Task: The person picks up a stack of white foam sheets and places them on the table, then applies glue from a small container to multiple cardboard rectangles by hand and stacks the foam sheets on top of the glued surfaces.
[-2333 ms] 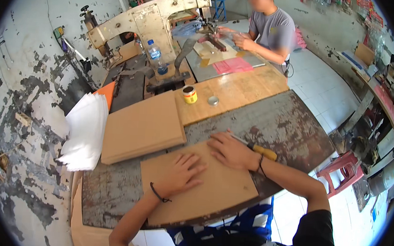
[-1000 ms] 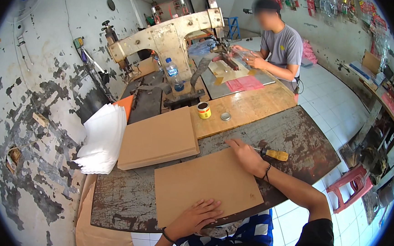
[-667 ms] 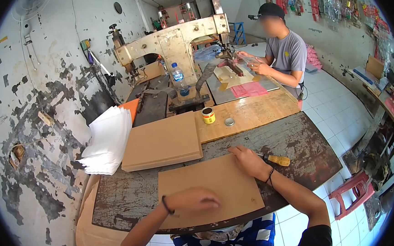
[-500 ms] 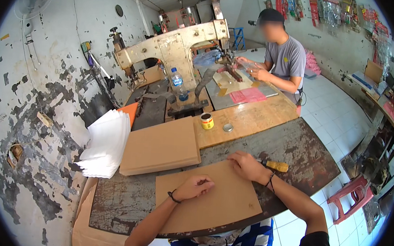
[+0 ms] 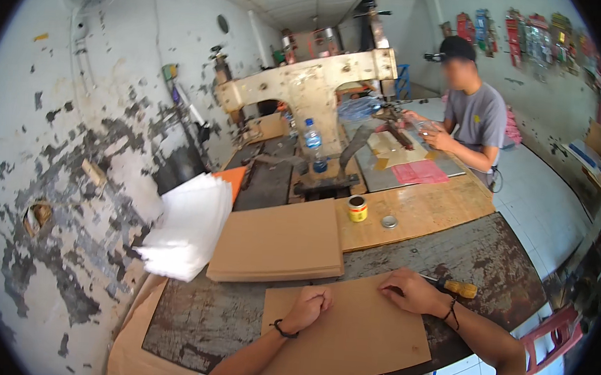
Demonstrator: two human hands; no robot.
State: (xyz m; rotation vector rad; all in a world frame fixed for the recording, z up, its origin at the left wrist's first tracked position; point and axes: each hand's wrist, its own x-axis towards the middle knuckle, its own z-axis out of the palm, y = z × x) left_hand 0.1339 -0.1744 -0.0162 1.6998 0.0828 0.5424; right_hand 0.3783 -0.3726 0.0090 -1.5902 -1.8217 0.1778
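Note:
A flat brown cardboard sheet (image 5: 352,341) lies on the worn dark tabletop in front of me. My left hand (image 5: 308,308) rests over its far left part, the fingers curled in; whatever they may hold is hidden. Near the sheet's far right edge, my right hand (image 5: 410,291) is bent down with thumb and fingers close together; I cannot make out anything between them. A tool with a yellow handle (image 5: 459,288) and a thin metal shaft lies just right of that hand. Beyond the sheet sits a neat stack of brown cardboard (image 5: 279,238).
An open yellow jar (image 5: 357,209) and its round lid (image 5: 389,222) stand on a wooden board. White sheets (image 5: 188,225) are piled at the left. Behind are a water bottle (image 5: 314,147) and a cream sewing machine (image 5: 308,83). A co-worker (image 5: 474,116) works across the table.
My view has turned, so the scene sits further right and lower. My left fingers are curled in more tightly. Both hands stay over the cardboard sheet.

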